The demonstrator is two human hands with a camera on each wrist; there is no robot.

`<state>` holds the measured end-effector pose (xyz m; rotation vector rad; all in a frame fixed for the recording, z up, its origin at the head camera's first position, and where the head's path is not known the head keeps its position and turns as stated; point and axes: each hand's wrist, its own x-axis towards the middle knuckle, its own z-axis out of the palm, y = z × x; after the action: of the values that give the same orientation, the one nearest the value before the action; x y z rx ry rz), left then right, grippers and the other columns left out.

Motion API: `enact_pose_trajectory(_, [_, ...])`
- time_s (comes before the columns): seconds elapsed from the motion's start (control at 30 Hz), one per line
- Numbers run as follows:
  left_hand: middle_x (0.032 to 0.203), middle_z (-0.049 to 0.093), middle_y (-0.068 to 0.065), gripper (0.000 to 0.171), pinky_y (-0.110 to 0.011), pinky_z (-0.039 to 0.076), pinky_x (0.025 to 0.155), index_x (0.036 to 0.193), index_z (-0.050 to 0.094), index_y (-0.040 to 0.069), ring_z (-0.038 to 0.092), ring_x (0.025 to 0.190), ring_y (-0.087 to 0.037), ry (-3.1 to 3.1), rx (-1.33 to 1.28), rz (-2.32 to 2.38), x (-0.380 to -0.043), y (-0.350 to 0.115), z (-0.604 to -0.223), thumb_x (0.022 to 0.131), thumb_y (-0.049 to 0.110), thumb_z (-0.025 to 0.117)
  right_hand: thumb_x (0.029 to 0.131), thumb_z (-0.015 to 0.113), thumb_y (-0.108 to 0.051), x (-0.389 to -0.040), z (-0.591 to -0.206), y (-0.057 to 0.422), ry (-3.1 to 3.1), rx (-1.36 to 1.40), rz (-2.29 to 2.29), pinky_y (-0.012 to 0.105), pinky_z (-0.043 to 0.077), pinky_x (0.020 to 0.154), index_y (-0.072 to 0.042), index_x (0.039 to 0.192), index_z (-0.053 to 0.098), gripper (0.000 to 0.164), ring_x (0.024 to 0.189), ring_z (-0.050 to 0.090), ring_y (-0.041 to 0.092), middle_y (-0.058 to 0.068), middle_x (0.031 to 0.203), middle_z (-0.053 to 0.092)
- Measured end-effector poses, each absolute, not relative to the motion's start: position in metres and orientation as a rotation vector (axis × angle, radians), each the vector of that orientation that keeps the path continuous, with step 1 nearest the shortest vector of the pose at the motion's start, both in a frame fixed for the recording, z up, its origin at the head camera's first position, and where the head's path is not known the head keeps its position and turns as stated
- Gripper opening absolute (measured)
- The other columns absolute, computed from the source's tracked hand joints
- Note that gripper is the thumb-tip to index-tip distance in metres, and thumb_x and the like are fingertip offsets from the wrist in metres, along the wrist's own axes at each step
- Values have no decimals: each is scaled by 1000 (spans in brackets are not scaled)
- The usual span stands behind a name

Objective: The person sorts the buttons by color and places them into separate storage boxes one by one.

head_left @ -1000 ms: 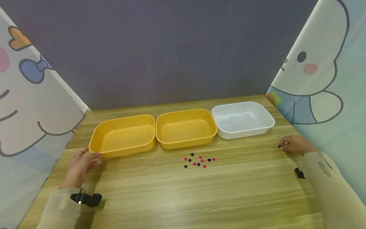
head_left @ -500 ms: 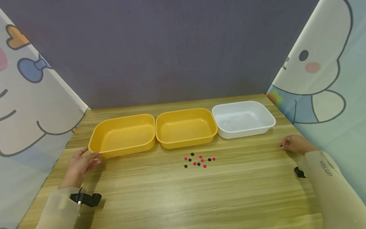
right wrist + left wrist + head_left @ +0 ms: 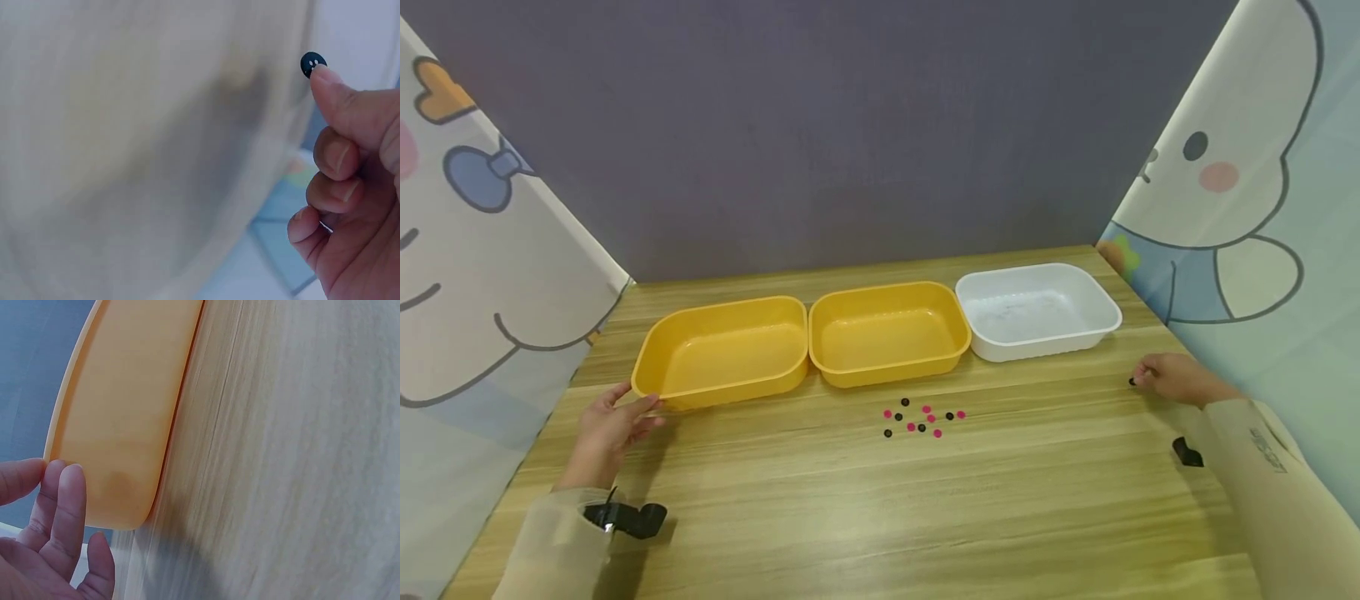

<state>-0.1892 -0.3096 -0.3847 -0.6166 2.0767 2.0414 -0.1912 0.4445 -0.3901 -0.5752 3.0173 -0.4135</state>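
My left hand [image 3: 608,429] is at the near left corner of the left yellow tray [image 3: 730,394]. In the left wrist view its thumb and fingers pinch the rim of that tray [image 3: 119,425]. Off the table's right side, my right hand [image 3: 1172,377] pinches a small black button [image 3: 310,62]. The right wrist view shows the holes in this button under the thumb tip, with the other fingers curled. Several loose pink buttons [image 3: 931,419] and black buttons [image 3: 905,402] lie scattered on the table in front of the middle tray.
A second yellow tray [image 3: 887,375] stands in the middle, side by side with a white tray [image 3: 1045,346] on the right. Behind the wooden table [image 3: 850,517] rises a grey panel [image 3: 865,142]. Cartoon-printed sheets [image 3: 1217,208] flank both sides.
The right hand has turned slightly, and more of the black button shows at its fingertips. The left hand, trays and loose buttons stay as they were.
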Motion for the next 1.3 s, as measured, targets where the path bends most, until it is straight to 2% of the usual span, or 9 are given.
enact_pose_trajectory(0.27, [71, 67, 12, 84, -19, 53, 63, 152, -4, 2, 67, 61, -7, 2076, -583, 2077, -192, -302, -388, 96, 12, 58, 85, 64, 6, -197, -364, 414, 3051, -675, -412, 25, 32, 52, -9, 77, 56, 19, 53, 30, 1, -10, 60, 40])
enact_pose_trajectory(0.4, [70, 67, 12, 82, -19, 52, 63, 152, -2, 1, 66, 61, -7, 2100, -582, 2059, -192, -298, -389, 96, 12, 57, 86, 66, -1, -199, -353, 397, 3066, -856, -381, 24, 31, 51, -10, 78, 56, 16, 53, 27, -2, -14, 60, 36])
enact_pose_trajectory(0.5, [71, 67, 13, 81, -19, 52, 63, 152, -1, 0, 66, 61, -7, 2101, -569, 2059, -193, -296, -389, 97, 12, 56, 85, 67, -4, -201, -345, 383, 3064, -1027, -380, 23, 32, 51, -11, 77, 55, 16, 54, 27, -5, -16, 63, 39])
enact_pose_trajectory(0.6, [71, 67, 11, 80, -19, 52, 64, 152, -1, 0, 65, 60, -7, 2065, -562, 2103, -194, -294, -390, 96, 10, 56, 82, 69, 2, -205, -334, 367, 3040, -1132, -366, 23, 33, 52, -11, 76, 55, 21, 55, 27, -6, -17, 67, 44])
enact_pose_trajectory(0.73, [72, 66, 10, 80, -19, 52, 63, 152, -2, -1, 65, 59, -7, 2053, -551, 2121, -195, -293, -389, 96, 9, 55, 81, 68, 8, -214, -314, 339, 3011, -1085, -312, 25, 35, 53, -12, 76, 57, 23, 54, 30, -2, -14, 66, 49])
enact_pose_trajectory(0.9, [72, 66, 14, 81, -19, 51, 64, 152, -1, 0, 65, 61, -6, 2112, -549, 2060, -194, -294, -391, 96, 12, 57, 84, 65, 5, -227, -291, 299, 2984, -1013, -255, 30, 40, 57, -10, 78, 61, 16, 56, 40, 5, -7, 69, 59])
enact_pose_trajectory(1.0, [72, 65, 15, 80, -19, 51, 64, 152, 1, 0, 65, 61, -6, 2137, -554, 2037, -194, -292, -393, 96, 13, 57, 85, 66, 2, -236, -283, 276, 2968, -987, -227, 33, 42, 60, -11, 78, 62, 15, 58, 43, 9, -6, 70, 60])
enact_pose_trajectory(1.13, [72, 64, 15, 78, -19, 51, 64, 151, 2, -3, 65, 61, -6, 2175, -560, 2005, -194, -289, -393, 97, 12, 55, 86, 66, -2, -251, -283, 250, 2933, -948, -199, 35, 44, 63, -12, 78, 62, 14, 62, 47, 13, -6, 71, 59])
enact_pose_trajectory(1.3, [74, 63, 11, 77, -19, 52, 63, 151, 1, -4, 62, 59, -6, 2149, -554, 2051, -191, -288, -390, 96, 8, 54, 91, 65, -7, -265, -286, 216, 2876, -940, -215, 36, 45, 67, -9, 82, 63, 9, 65, 49, 15, 0, 78, 62])
